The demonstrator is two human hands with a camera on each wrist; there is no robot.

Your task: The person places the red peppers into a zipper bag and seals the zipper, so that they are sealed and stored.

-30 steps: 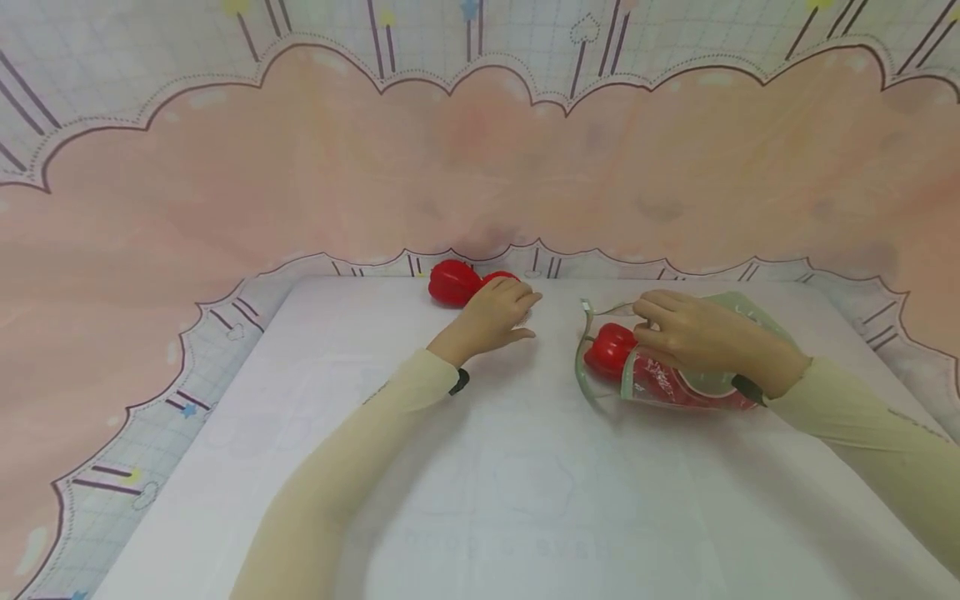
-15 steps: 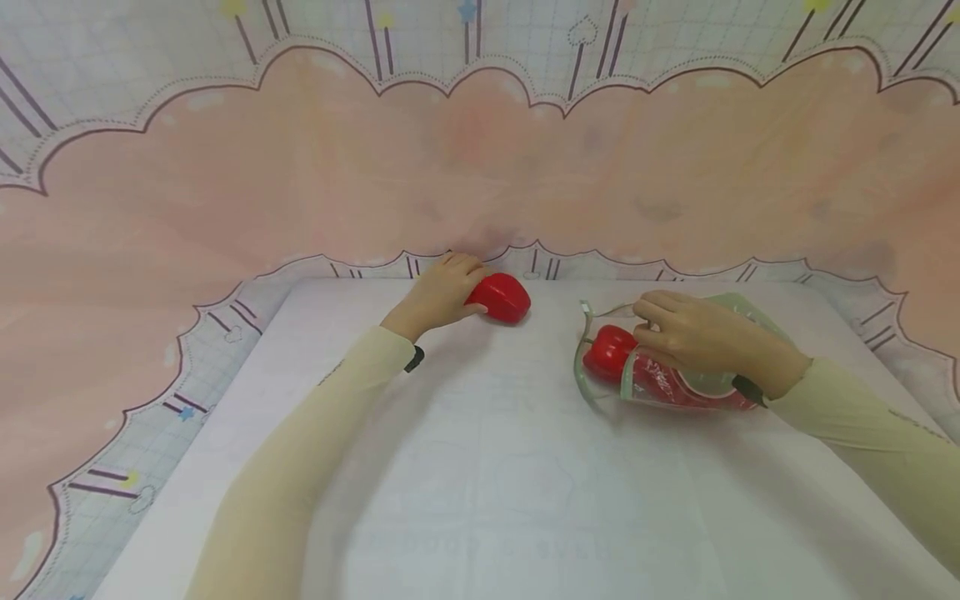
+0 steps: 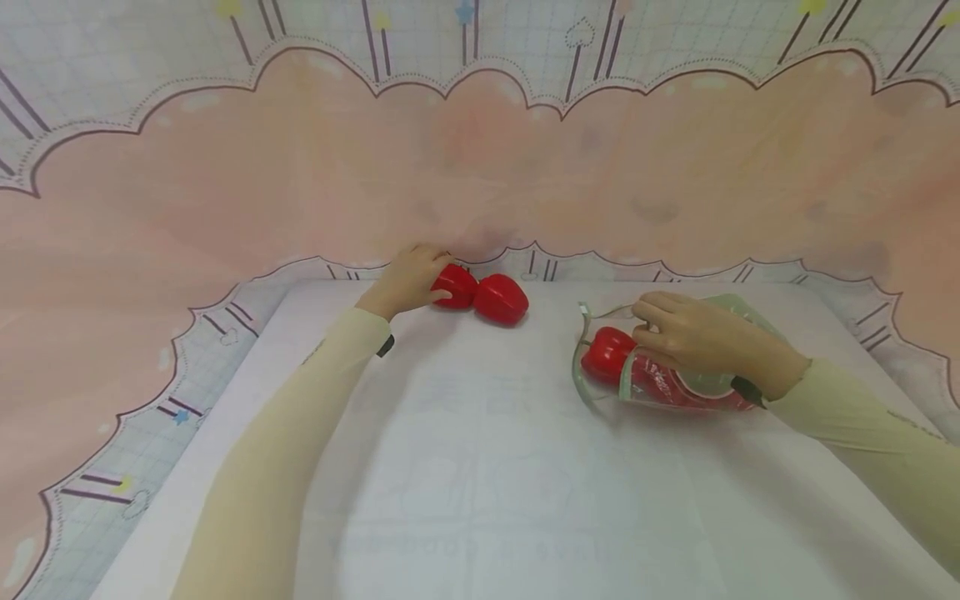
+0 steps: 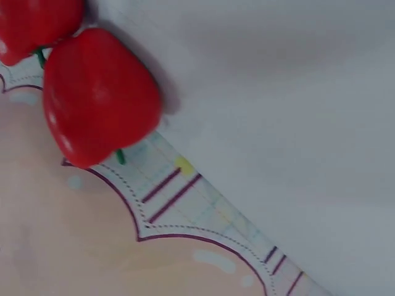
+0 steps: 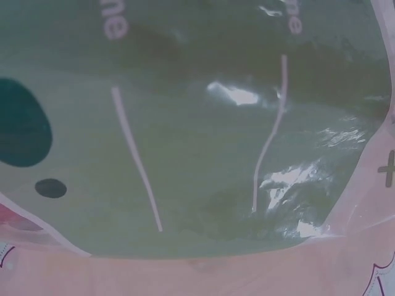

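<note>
In the head view, my left hand (image 3: 411, 279) is at the back of the table beside a red bell pepper (image 3: 457, 289). The thumb lies in front of its left end and the fingers reach over behind. A second red bell pepper (image 3: 501, 300) lies just to its right. Both peppers show in the left wrist view, the larger pepper (image 4: 99, 98) with a green stem; no fingers appear there. My right hand (image 3: 693, 337) pinches the upper edge of a clear and green plastic bag (image 3: 667, 387). Another red pepper (image 3: 606, 355) sits inside its mouth, with more red behind it.
The white tabletop (image 3: 465, 450) spreads in front of the hands. A patterned peach cloth (image 3: 480, 175) rises behind the table's back edge, close behind the peppers. In the right wrist view the bag's green panel (image 5: 191, 142) fills most of the picture.
My left hand has moved left along the back of the table, from over the right pepper to the left end of the left one. My right hand and the bag have stayed put.
</note>
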